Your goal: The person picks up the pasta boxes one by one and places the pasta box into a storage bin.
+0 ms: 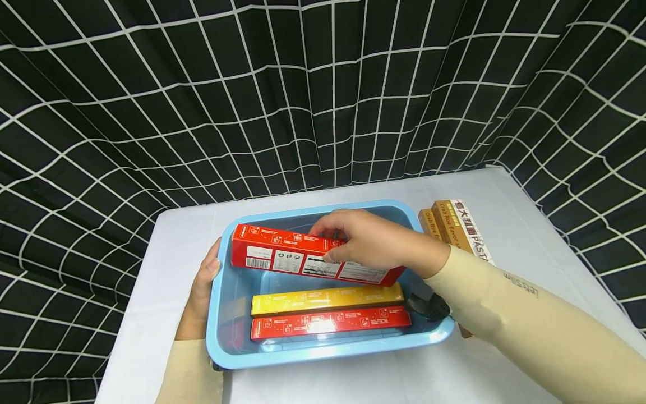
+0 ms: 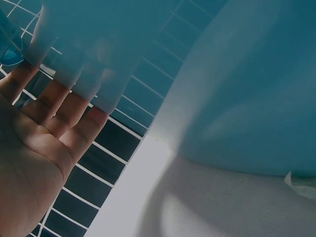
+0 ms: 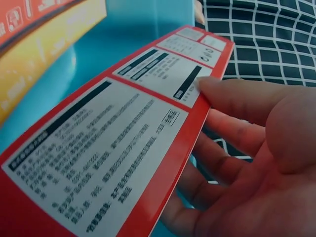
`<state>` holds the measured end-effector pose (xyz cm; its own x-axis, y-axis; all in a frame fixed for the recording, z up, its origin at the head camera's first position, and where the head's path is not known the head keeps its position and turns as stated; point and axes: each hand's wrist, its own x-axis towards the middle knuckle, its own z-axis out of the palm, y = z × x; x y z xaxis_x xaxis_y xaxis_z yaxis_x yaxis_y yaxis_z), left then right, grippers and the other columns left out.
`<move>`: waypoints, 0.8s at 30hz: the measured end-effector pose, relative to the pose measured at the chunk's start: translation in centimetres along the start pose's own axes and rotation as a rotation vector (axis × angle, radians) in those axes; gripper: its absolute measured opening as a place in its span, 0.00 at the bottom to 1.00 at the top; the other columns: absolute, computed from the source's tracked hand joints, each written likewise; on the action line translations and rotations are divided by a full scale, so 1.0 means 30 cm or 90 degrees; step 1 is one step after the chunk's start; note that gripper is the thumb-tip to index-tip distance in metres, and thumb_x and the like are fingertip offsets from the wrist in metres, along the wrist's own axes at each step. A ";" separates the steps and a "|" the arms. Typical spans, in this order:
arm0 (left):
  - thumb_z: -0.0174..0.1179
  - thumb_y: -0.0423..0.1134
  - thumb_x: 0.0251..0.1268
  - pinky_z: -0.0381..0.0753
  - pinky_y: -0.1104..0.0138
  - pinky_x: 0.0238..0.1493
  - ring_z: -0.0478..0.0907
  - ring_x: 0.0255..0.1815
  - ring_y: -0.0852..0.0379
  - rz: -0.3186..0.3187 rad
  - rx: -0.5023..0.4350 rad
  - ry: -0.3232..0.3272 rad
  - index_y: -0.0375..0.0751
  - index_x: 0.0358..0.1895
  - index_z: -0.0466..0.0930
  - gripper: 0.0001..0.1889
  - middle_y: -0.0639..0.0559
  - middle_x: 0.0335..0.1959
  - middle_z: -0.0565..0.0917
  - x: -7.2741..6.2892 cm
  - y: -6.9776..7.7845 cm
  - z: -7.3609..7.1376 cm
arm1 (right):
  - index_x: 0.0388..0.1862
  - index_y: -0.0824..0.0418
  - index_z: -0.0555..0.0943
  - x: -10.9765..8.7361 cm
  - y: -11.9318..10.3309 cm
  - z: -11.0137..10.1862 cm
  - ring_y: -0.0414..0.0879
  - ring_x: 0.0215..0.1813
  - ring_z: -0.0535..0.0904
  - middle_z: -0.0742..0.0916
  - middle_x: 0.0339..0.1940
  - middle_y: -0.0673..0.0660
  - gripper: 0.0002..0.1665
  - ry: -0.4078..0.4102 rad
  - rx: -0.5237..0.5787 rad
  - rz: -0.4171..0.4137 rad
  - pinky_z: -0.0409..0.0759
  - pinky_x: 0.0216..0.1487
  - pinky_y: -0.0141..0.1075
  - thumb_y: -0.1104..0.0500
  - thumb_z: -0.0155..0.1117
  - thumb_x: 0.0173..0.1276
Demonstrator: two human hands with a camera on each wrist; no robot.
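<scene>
Pinching the far red box (image 1: 290, 255) in the right hand (image 1: 370, 238), steer clear of the yellow box (image 1: 328, 300); brace the tub (image 1: 328, 352) with the straight-fingered left hand (image 1: 202, 286).

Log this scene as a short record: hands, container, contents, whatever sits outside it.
left hand: touches the bin's left rim
right hand: grips a slanted red box
container: blue bin
contents: yellow box beside second red box; black object, right end
outside: brown boxes, right of bin
surface: white table
</scene>
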<state>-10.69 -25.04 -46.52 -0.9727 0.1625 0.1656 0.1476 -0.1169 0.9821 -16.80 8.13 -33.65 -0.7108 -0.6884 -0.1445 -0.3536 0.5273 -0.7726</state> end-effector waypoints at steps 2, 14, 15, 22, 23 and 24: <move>0.39 0.51 0.79 0.76 0.57 0.68 0.67 0.74 0.44 0.002 -0.006 0.003 0.51 0.84 0.64 0.33 0.46 0.76 0.72 0.001 -0.004 0.001 | 0.65 0.57 0.87 0.005 0.002 0.008 0.50 0.53 0.85 0.88 0.56 0.52 0.25 -0.007 -0.012 0.006 0.89 0.48 0.45 0.65 0.80 0.70; 0.37 0.50 0.79 0.69 0.61 0.73 0.68 0.74 0.47 0.018 -0.027 -0.017 0.50 0.84 0.65 0.33 0.47 0.76 0.74 0.003 0.001 -0.002 | 0.63 0.54 0.88 0.021 0.006 0.060 0.48 0.53 0.82 0.87 0.51 0.48 0.25 -0.032 -0.120 0.023 0.87 0.50 0.44 0.65 0.81 0.68; 0.37 0.50 0.79 0.69 0.61 0.73 0.68 0.74 0.48 0.018 -0.027 -0.015 0.51 0.83 0.65 0.33 0.48 0.76 0.74 0.004 0.000 -0.003 | 0.63 0.54 0.88 0.022 0.005 0.062 0.48 0.53 0.82 0.87 0.51 0.48 0.25 -0.031 -0.125 0.025 0.87 0.50 0.45 0.65 0.81 0.68; 0.38 0.50 0.79 0.70 0.61 0.72 0.71 0.71 0.50 0.025 -0.038 -0.015 0.51 0.82 0.67 0.32 0.48 0.74 0.76 0.005 -0.012 -0.009 | 0.63 0.55 0.89 0.024 0.007 0.065 0.48 0.53 0.82 0.87 0.50 0.50 0.26 -0.032 -0.133 0.043 0.88 0.48 0.44 0.66 0.82 0.67; 0.38 0.50 0.79 0.71 0.61 0.72 0.71 0.70 0.50 0.024 -0.045 -0.016 0.51 0.82 0.68 0.32 0.48 0.73 0.76 0.005 -0.014 -0.010 | 0.62 0.55 0.89 0.024 0.009 0.066 0.48 0.52 0.82 0.87 0.50 0.50 0.26 -0.032 -0.136 0.045 0.88 0.48 0.44 0.66 0.82 0.67; 0.38 0.50 0.79 0.71 0.60 0.72 0.72 0.70 0.50 0.025 -0.046 -0.019 0.52 0.82 0.68 0.31 0.48 0.73 0.76 0.004 -0.016 -0.010 | 0.62 0.55 0.89 0.025 0.010 0.066 0.48 0.52 0.82 0.87 0.50 0.49 0.26 -0.033 -0.137 0.047 0.88 0.48 0.44 0.66 0.82 0.66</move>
<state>-10.94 -25.26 -46.99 -0.9606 0.1849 0.2077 0.1715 -0.1942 0.9659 -16.23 6.80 -35.21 -0.7095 -0.6659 -0.2308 -0.4279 0.6672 -0.6097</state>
